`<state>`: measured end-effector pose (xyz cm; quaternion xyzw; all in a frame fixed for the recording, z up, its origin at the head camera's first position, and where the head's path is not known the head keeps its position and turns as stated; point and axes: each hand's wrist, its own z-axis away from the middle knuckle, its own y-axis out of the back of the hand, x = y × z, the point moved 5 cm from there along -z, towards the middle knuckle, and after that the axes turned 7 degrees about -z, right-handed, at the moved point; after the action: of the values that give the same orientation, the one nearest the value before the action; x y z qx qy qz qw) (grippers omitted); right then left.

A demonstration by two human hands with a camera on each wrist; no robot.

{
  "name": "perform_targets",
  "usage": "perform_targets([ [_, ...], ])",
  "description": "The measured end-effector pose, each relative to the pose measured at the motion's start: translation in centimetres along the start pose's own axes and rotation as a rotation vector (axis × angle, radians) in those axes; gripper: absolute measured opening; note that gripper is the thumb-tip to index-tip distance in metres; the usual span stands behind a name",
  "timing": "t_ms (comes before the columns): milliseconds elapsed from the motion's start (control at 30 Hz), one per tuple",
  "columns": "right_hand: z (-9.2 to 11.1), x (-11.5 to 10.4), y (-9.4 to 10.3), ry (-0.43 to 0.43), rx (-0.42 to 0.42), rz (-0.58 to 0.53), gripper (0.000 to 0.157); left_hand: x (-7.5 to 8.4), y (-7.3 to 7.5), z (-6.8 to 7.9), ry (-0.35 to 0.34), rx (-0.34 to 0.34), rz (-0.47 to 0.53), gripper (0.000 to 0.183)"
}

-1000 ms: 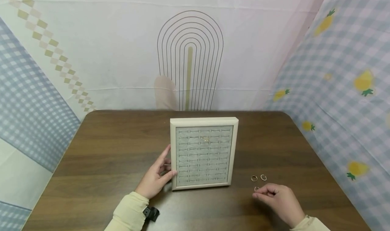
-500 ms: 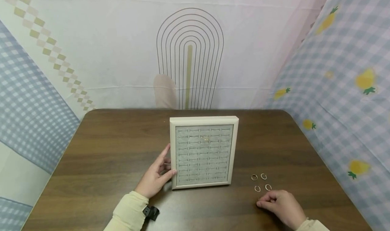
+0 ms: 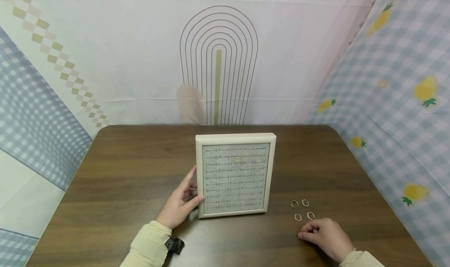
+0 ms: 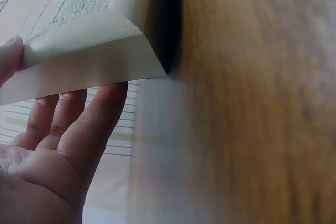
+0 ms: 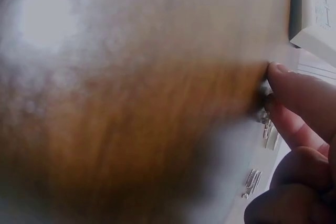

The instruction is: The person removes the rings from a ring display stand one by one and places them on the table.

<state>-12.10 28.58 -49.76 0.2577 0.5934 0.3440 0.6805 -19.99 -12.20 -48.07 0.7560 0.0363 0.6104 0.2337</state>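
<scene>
A ring display frame [image 3: 234,215] with a cream border and a grey slotted pad stands upright, leaning back slightly. My left hand [image 3: 178,206] grips its left edge, thumb on the front and fingers behind; the left wrist view shows the fingertips against the frame's side [image 4: 89,69]. One gold ring [image 3: 237,160] sits in a slot near the top. At the right, my right hand [image 3: 327,235] is low at the table, thumb and forefinger pinching a small ring [image 3: 300,230], mostly hidden by the fingertips. Beyond them lie a gold ring [image 3: 294,204] and several others, including a silver ring [image 3: 305,203].
The brown wooden table [image 3: 133,161] has rounded back corners. A white patterned cloth [image 3: 140,56] hangs behind it, and blue checked cloth [image 3: 386,114] hangs along the right side. A black strap device [image 3: 174,245] is on the left wrist.
My right hand has drawn back slightly toward the front right, leaving in view two rings its fingers had covered or touched. My left hand stays on the frame.
</scene>
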Motion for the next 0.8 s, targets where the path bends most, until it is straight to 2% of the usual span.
perform_targets([
  [233, 0.0, -0.3, 0.1, -0.011, -0.002, 0.007, 0.015, 0.0, 0.0, -0.1, -0.022, -0.009, 0.0, 0.089],
  [367, -0.2, -1.0, 0.5, 0.022, 0.065, -0.011, 0.013, -0.1, 0.0, 0.0, -0.032, -0.018, 0.016, 0.088],
  [567, -0.9, -3.2, 1.4, 0.174, 0.237, -0.083, 0.012, -0.1, 0.0, 0.0, -0.015, -0.013, 0.007, 0.088],
  [800, -2.1, -7.0, 2.1, 0.335, 0.344, -0.162, 0.015, 0.0, 0.0, 0.0, -0.012, -0.016, 0.009, 0.089],
])
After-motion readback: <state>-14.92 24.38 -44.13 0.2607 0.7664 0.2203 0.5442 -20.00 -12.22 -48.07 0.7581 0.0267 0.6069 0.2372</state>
